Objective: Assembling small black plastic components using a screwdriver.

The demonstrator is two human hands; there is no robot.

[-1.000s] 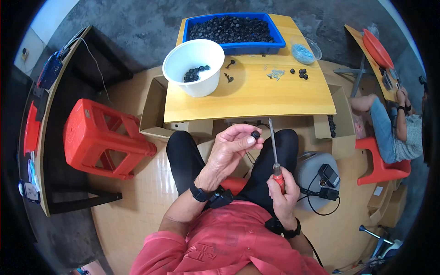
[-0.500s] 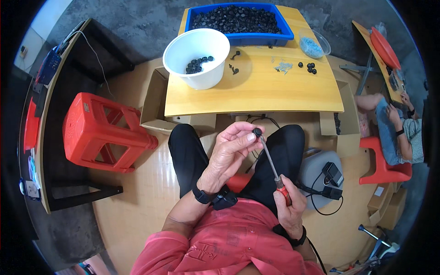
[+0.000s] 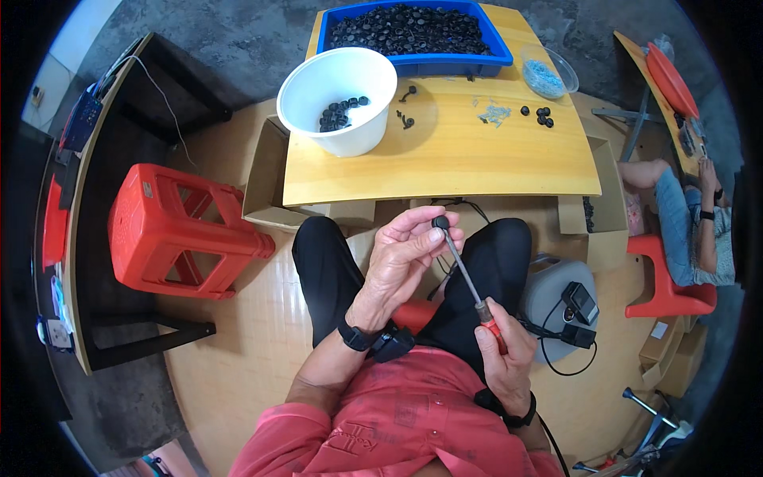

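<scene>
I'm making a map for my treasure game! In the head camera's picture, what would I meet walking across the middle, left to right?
Red stool → left hand → screwdriver shaft → right hand → red seat under the other person.

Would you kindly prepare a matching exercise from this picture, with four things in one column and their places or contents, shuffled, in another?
Things
1. Screwdriver
2. Black piece at its tip
3. White bucket
4. Clear bowl

Places or contents
A. Holds light-blue pieces
B. In the right hand
C. Toward the table's left edge
D. In the left hand

Pairs: 1-B, 2-D, 3-C, 4-A
</scene>
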